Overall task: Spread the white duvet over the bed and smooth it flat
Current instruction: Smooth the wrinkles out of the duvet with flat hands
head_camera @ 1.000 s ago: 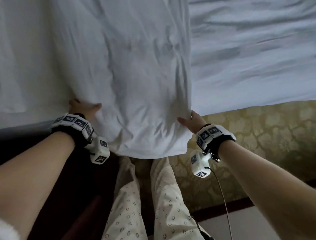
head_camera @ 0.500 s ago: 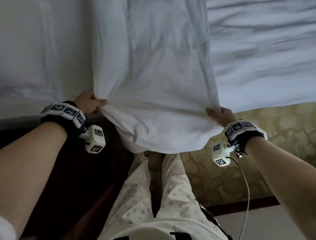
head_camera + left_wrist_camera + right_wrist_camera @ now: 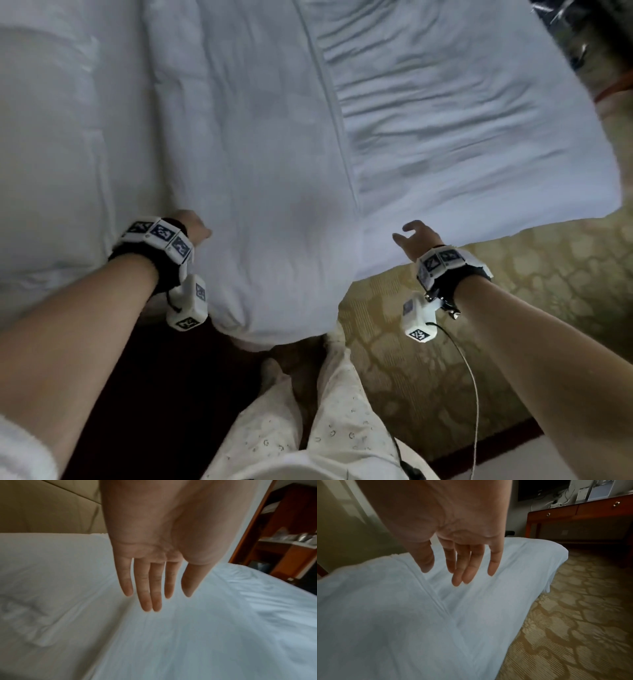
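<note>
The white duvet lies in a wide band across the bed, its near end hanging over the bed's edge in front of my legs. To its right the wrinkled white sheet of the bed shows bare. My left hand hovers at the duvet's left side, fingers straight and holding nothing. My right hand hovers above the bed edge just right of the duvet's fold, its fingers loosely spread and empty.
A pillow lies at the left of the bed below a padded headboard. Patterned gold carpet runs along the bed's right side. A wooden desk and wooden shelves stand beyond the bed.
Both hands gripped the duvet's near edge and pulled it toward me; now they have let go and hover open above it. The duvet lies flatter, and the view has lifted.
</note>
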`<state>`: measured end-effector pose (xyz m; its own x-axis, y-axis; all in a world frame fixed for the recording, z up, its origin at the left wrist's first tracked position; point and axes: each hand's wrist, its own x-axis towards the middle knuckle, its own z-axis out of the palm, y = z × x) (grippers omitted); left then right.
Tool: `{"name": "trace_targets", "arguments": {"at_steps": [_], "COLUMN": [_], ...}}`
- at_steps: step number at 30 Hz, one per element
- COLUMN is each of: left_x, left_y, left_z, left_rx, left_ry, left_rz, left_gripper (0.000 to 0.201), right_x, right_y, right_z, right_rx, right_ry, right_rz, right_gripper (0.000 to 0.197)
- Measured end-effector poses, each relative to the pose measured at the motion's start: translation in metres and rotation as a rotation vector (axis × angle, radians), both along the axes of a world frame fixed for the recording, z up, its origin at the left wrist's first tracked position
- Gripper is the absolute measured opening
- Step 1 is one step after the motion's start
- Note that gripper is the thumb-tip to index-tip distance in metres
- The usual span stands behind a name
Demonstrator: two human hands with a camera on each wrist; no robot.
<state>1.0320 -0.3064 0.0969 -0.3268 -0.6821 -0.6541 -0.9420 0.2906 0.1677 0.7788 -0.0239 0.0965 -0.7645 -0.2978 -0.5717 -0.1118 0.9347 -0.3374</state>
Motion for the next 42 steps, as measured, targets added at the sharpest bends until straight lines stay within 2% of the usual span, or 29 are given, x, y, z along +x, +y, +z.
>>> {"name": "trace_targets", "arguments": {"at_steps": [4, 8, 14, 18, 21, 26, 33, 37, 39, 42], "left_x": [-0.043, -0.079, -0.126, -0.162, -0.188, -0.222, -0.273, -0.32, -0.35, -0.383], "left_y": [0.009, 0.023, 0.034, 0.045, 0.052, 0.056, 0.009, -0.036, -0.061, -0.096], "left_z": [0.03, 0.044, 0.058, 0.066, 0.067, 0.064, 0.061, 0.062, 0.062, 0.053], "left_rx": [0.009, 0.015, -0.04, -0.066, -0.076, -0.07, -0.105, -0.112, -0.113, -0.109], "left_ry": [0.153, 0.194, 0.195, 0.186, 0.197, 0.236, 0.216, 0.219, 0.233, 0.261], "left_rz": [-0.057, -0.09, -0.06, -0.071, -0.062, -0.065, -0.1, -0.168, -0.174, -0.122], "left_gripper": [0.035, 0.031, 0.034, 0.024, 0.033, 0.034, 0.03, 0.011, 0.011, 0.032], "right_x": [-0.016, -0.044, -0.1, -0.139, -0.162, -0.19, -0.235, -0.267, -0.289, -0.32], "right_y": [0.008, 0.026, 0.041, 0.048, 0.049, 0.041, -0.003, -0.035, -0.055, -0.092], "right_z": [0.031, 0.04, 0.051, 0.053, 0.056, 0.054, 0.052, 0.051, 0.052, 0.057], "right_rx": [-0.063, -0.072, -0.097, -0.101, -0.116, -0.111, -0.118, -0.08, -0.051, -0.046], "right_ry": [0.038, 0.047, 0.038, 0.053, 0.068, 0.073, 0.096, 0.108, 0.12, 0.159], "right_rz": [-0.031, -0.043, -0.037, -0.009, -0.007, 0.021, 0.02, 0.034, 0.02, 0.025], "right_gripper": [0.042, 0.039, 0.036, 0.032, 0.031, 0.031, 0.031, 0.032, 0.035, 0.039]}}
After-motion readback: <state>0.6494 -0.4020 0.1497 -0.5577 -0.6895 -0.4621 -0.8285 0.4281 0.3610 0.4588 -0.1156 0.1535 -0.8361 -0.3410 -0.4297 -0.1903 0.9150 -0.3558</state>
